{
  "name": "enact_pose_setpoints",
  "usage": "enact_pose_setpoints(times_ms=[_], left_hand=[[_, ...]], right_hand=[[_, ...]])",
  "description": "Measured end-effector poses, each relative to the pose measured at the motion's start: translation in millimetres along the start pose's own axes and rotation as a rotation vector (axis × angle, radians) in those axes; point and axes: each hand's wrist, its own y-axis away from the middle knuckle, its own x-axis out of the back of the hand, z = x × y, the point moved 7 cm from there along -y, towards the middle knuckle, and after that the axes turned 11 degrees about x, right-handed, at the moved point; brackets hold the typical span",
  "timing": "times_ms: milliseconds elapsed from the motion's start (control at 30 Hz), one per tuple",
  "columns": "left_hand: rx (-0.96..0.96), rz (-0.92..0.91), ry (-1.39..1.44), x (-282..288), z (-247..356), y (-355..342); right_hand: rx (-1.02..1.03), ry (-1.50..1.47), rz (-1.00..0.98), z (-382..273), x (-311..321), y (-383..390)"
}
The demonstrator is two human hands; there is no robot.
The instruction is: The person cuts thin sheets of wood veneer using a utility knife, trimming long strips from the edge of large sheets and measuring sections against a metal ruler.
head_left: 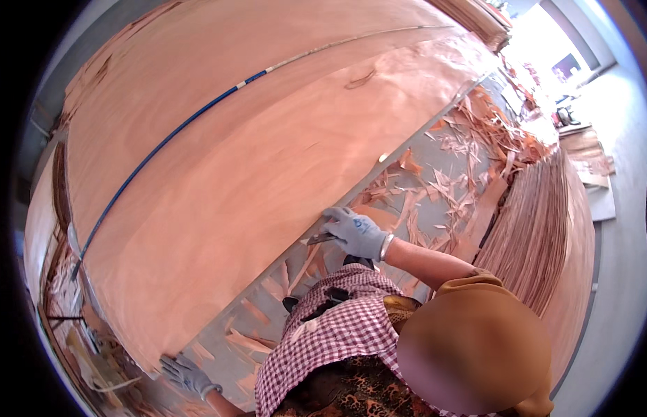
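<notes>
A large thin sheet of reddish wood veneer [254, 139] fills the upper left. My right hand [356, 233], in a grey glove, is closed around a small knife [319, 239] whose blade meets the sheet's near edge. My left hand [186, 374], also gloved, lies with fingers spread at the sheet's lower corner. A long thin blue and white line [164, 139] curves across the sheet. A red and white checked apron [330, 333] covers my front.
Veneer offcuts [462, 160] litter the grey floor [435, 174] along the sheet's edge. A tall stack of veneer sheets [539, 229] stands on the right. More stacked veneer [483, 17] lies at the top, and a bright doorway [553, 48] opens beyond it.
</notes>
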Motion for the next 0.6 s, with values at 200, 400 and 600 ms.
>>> enact_pose_setpoints(times_ms=[200,400,600], left_hand=[[-0.026,-0.099,0.05,-49.0,-38.8,-9.1],[-0.028,-0.129,0.085,-51.7,-64.2,-14.7],[-0.018,0.023,0.306,-44.0,-87.0,-27.1]], right_hand=[[-0.07,0.142,-0.054,-69.5,-17.6,-7.9],[-0.019,0.175,-0.019,-93.4,-19.1,-11.9],[0.108,0.056,-0.073,-118.8,-29.9,-41.9]])
